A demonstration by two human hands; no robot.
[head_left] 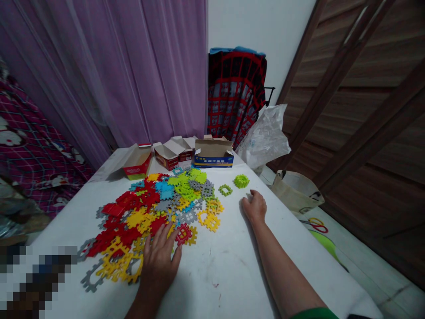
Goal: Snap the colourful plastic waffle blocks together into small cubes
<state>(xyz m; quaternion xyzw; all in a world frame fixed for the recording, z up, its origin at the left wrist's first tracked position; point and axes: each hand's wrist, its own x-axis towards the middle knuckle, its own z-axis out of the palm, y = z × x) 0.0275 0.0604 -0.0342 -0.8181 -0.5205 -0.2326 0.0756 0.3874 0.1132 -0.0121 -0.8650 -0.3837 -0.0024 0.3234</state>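
On the white table (219, 270) by purple curtains (149, 71), left fingers (163, 237) splay across pieces (137, 217), right fingers (256, 197) curl, grip unclear.

Purple curtain (149, 66) at back; wooden wardrobe (372, 106) right; scissors (318, 226) near cream tote bag (294, 197).

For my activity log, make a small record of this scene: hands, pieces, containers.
Left hand: spread over the pile's near edge
Right hand: on the white table, near green cluster
Pile: interlocking pieces, red, yellow, green, gray, blue
Loose piece: green ring, between pile and cluster
Containers: open boxes beyond pile
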